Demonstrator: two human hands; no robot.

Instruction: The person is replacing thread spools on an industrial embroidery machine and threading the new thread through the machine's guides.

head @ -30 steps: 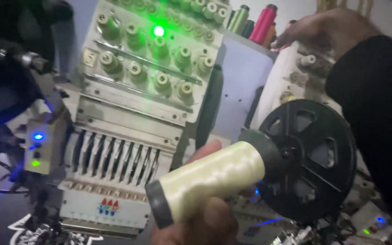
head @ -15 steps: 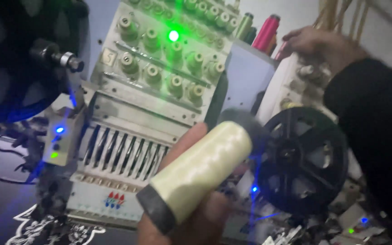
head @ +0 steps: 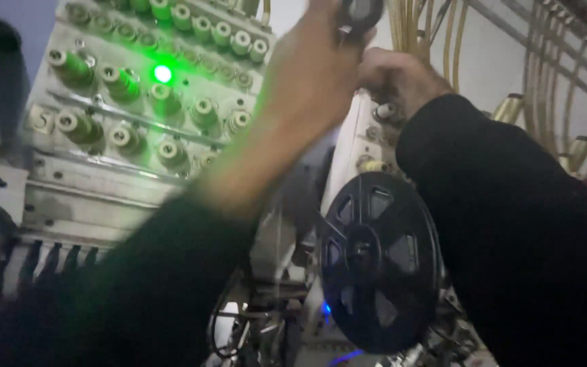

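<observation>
1. Head view: the left hand (head: pixel 314 75) is raised near the top edge of the picture, its fingers closed around a dark round end piece (head: pixel 360 12) that shows just above the knuckles. What that piece belongs to is blurred and cut off by the frame.
2. The right hand (head: pixel 395 78) is just beside the left, reaching against the upper part of a white machine head (head: pixel 361 146). Its fingers curl toward the small knobs there, but it cannot be told whether they grip anything.
3. To the left stands a pale panel (head: pixel 137 115) with rows of round green-lit knobs and one bright green lamp (head: pixel 163 73) near its upper middle.
4. Below the right sleeve (head: pixel 511 238), a black spoked reel (head: pixel 378 261) hangs at the lower middle of the machine.
5. At the right edge, pale cords (head: pixel 429 30) run upward, and gold-coloured thread cones (head: pixel 509 109) stand behind the sleeve.
6. The left sleeve (head: pixel 137 299) covers the lower left part of the panel.
</observation>
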